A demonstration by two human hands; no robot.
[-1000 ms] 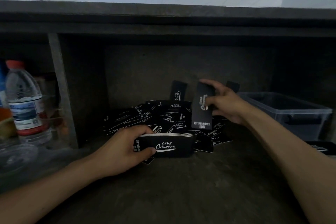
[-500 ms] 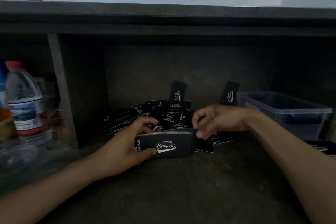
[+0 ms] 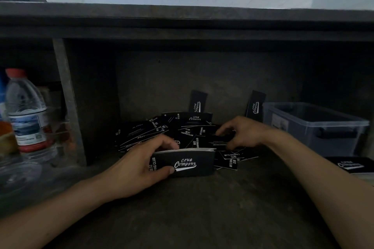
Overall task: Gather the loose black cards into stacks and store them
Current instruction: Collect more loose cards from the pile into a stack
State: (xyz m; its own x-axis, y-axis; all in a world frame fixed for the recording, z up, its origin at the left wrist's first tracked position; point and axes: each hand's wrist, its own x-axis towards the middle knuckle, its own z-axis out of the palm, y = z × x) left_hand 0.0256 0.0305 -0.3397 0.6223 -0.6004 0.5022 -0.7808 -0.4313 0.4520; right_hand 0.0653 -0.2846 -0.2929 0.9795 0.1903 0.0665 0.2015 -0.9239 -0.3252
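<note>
Two hands: the left hand (image 3: 133, 168) and the right hand (image 3: 242, 133) reach from the near side over the dark, rough shelf (image 3: 202, 212).
Left hand: thumb in front and fingers curled behind. It grips one neat stack of black rectangular paper cards (image 3: 188, 162). The stack stands on its long edge on the shelf, near the centre, with the white "Club Camping" print facing near.
Right hand: palm down, to the right and just behind the stack. The bent fingertips touch the heap; I cannot tell if they pinch a card.
Loose cards: one heap of flat black cards (image 3: 153, 129), too many to count, behind the stack.
Leaning cards: two on the far wall, a left upright card (image 3: 197, 103) and a right upright card (image 3: 255, 106).
Right side: one transparent plastic box (image 3: 315, 127); nearer, one more black card pile (image 3: 350, 164).
Left side: one clear plastic bottle with red cap (image 3: 25, 111).
</note>
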